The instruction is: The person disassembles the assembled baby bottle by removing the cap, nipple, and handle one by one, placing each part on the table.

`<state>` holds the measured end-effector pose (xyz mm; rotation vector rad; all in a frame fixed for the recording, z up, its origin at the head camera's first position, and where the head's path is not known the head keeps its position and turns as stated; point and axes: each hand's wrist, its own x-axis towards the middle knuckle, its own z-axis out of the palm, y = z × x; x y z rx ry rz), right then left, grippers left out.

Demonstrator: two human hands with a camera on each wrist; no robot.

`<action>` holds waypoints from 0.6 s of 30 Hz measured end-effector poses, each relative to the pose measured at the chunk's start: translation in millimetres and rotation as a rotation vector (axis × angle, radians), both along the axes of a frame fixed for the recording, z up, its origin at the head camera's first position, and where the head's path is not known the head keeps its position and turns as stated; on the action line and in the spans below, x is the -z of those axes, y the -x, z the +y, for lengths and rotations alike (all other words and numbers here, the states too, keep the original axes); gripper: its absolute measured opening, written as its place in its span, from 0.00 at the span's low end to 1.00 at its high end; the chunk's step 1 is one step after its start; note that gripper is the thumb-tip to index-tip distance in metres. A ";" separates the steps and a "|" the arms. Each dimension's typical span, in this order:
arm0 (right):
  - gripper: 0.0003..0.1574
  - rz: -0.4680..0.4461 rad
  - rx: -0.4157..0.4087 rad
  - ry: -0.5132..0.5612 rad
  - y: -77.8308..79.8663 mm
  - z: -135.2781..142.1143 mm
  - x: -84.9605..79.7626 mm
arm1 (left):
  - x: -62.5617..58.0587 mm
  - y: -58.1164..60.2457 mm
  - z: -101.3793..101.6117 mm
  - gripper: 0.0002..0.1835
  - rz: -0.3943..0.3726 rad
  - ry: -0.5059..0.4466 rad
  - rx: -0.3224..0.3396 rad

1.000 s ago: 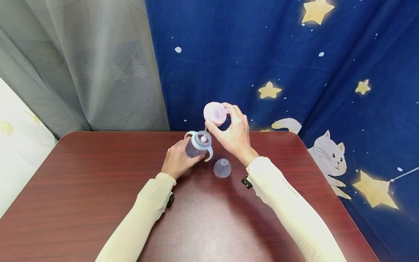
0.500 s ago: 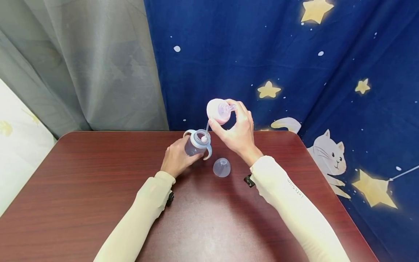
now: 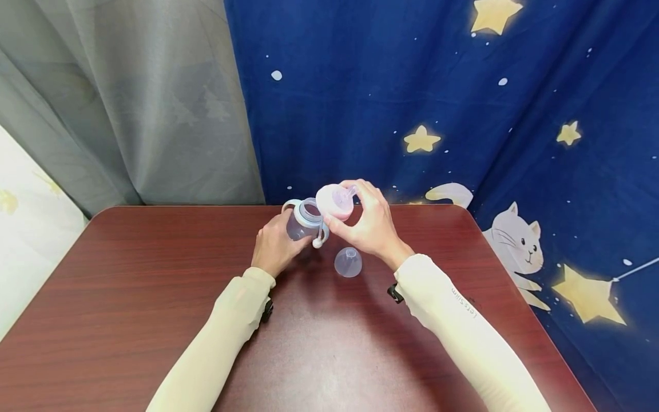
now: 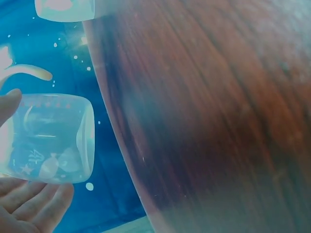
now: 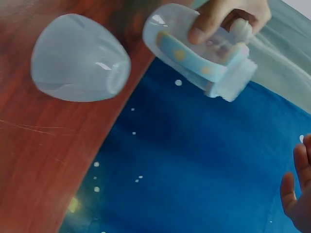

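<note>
Near the counter's (image 3: 154,320) far edge, our left hand (image 3: 273,243) is gripping the clear bottle (image 3: 298,229) and our right hand (image 3: 372,224) the pink lid (image 3: 332,200); we are judging both light and stiff, best held by body and rim, the straw (image 3: 317,243) perhaps touching a handle (image 3: 326,231).

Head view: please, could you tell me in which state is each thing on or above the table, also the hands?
Bottle: open, lid off.
Pink lid: detached, held close beside the bottle's mouth.
Straw with white ball: hanging from the lid, outside the bottle.
Clear cap: off, standing on the table, narrow end up.
Left hand: holding the bottle.
Right hand: holding the lid.
</note>
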<state>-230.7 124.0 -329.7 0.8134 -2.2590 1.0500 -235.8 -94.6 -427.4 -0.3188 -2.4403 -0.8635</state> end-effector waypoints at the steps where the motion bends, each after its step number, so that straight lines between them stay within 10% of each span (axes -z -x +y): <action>1: 0.37 -0.014 -0.011 -0.014 -0.4 -0.1 2.3 | -0.5 0.0 -0.4 0.37 -0.003 0.003 -0.008; 18: 0.35 -0.166 -0.080 -0.100 -6.3 3.9 52.7 | -3.7 -1.1 -3.2 0.39 -0.004 -0.029 -0.046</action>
